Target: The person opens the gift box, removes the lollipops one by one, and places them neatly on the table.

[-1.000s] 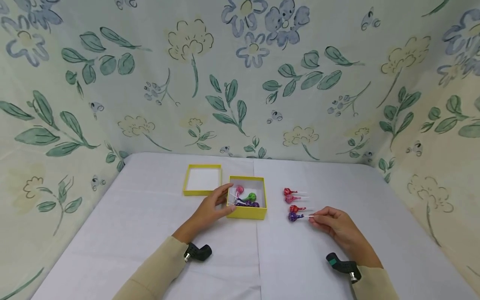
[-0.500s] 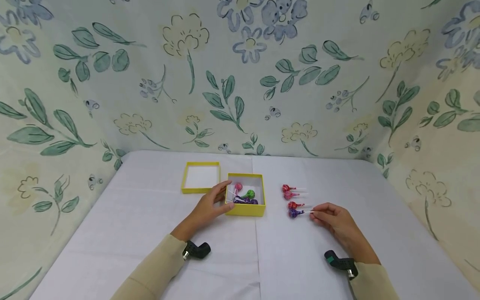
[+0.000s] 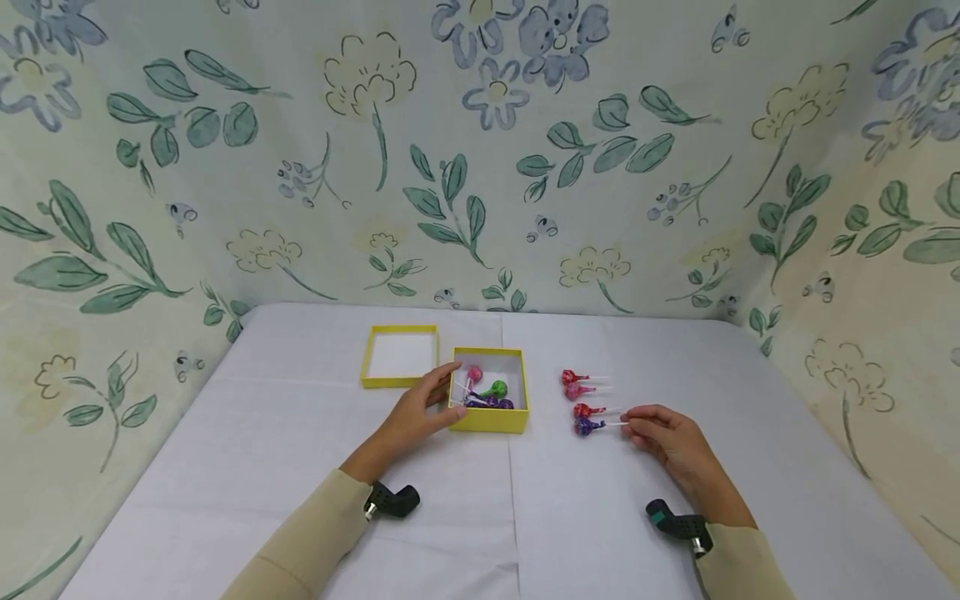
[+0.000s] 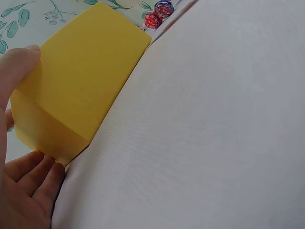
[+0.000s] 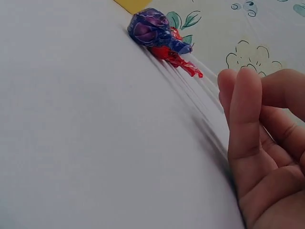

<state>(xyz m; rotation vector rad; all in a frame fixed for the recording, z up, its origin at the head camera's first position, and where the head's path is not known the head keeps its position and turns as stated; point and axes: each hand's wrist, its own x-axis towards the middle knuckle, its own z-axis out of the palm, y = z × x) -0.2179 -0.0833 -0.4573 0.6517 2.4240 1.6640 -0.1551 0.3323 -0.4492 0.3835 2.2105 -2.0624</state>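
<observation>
My right hand (image 3: 670, 437) pinches the white stick of a purple-wrapped lollipop (image 3: 584, 427) between thumb and fingertips; its round head points left, close over the cloth in the right wrist view. Just beyond it lie a red lollipop (image 3: 582, 411), a pink one (image 3: 574, 390) and another red one (image 3: 568, 377), sticks toward the right. My left hand (image 3: 411, 417) grips the near left corner of an uncovered yellow box (image 4: 86, 71), thumb on the front wall and fingers along the left side. Inside are a green lollipop (image 3: 498, 388), a pink lollipop (image 3: 475, 374) and several purple ones.
The yellow box lid (image 3: 390, 383) lies with its white inside up, behind my left hand and left of the box. A white cloth (image 3: 585, 517) with a crease down the middle covers the table. Floral fabric (image 3: 315, 192) hangs behind and at both sides.
The view has shifted slightly. Both hands keep their places, the left at the box and the right at the purple lollipop's stick, its fingertips slightly farther toward the stick's end.
</observation>
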